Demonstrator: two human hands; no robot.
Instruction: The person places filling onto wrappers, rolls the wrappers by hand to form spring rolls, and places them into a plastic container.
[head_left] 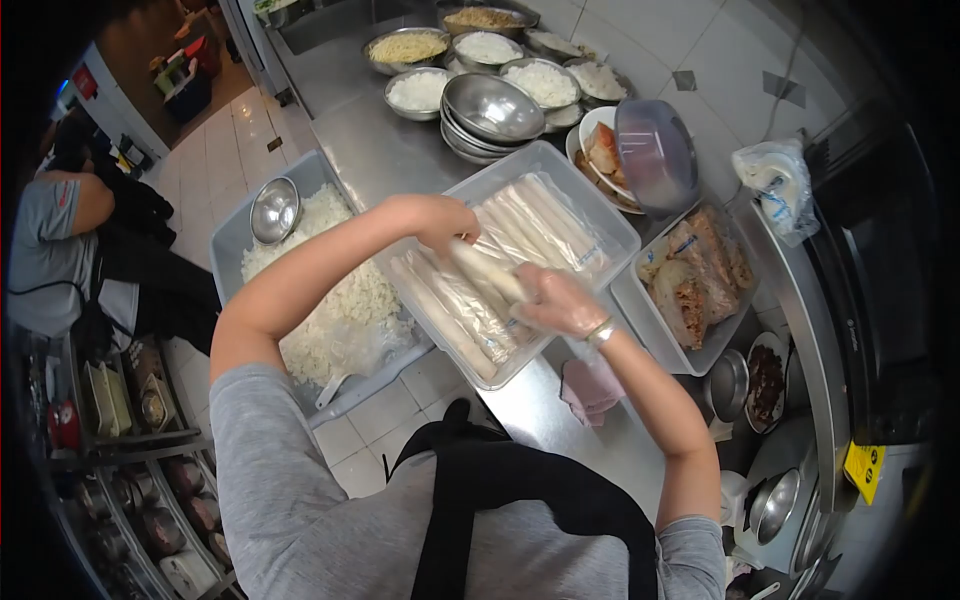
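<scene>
Over a clear plastic bin [618, 238], both hands hold a pale, plastic-wrapped roll [488, 270], slightly blurred. My right hand [562, 300], in a clear plastic glove, is closed around its near right end. At the other end, my left hand [443, 219] is closed, its fingertips partly hidden behind the hand. Beneath them, several similar long wrapped rolls [540, 225] lie side by side in the bin. What the rolls contain cannot be made out.
A grey tub [228, 245] of white rice [345, 300] with a metal bowl [275, 211] stands left. Stacked steel bowls [494, 108] and filled bowls line the counter's back. On the right are a bin of bagged food [700, 270] and a pink cloth [592, 392]. A co-worker [60, 230] stands far left.
</scene>
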